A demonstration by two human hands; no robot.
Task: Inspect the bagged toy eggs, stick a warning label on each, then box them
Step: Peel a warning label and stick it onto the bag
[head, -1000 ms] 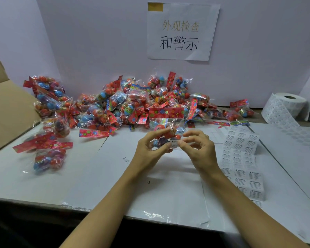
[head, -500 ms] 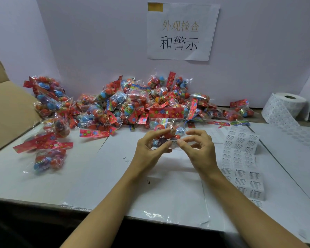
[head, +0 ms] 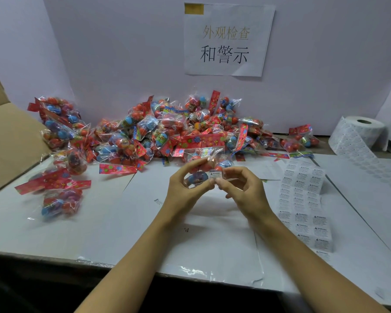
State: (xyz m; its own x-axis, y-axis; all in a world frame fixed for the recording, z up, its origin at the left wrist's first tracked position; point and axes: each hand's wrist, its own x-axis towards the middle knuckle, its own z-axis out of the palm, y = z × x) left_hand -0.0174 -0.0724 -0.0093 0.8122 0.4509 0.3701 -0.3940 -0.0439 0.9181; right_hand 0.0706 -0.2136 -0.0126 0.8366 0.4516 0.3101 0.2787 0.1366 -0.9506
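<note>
Clear cellophane bag of coloured toy eggs (head: 201, 170) pinched between hands: left hand (head: 185, 188) steadying, right hand (head: 242, 188) pressing small white warning label (head: 214, 175) flat.

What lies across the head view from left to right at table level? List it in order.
Cardboard box → loose bags by the box → left hand → bag being labelled → right hand → strip of warning labels → label roll.
</note>
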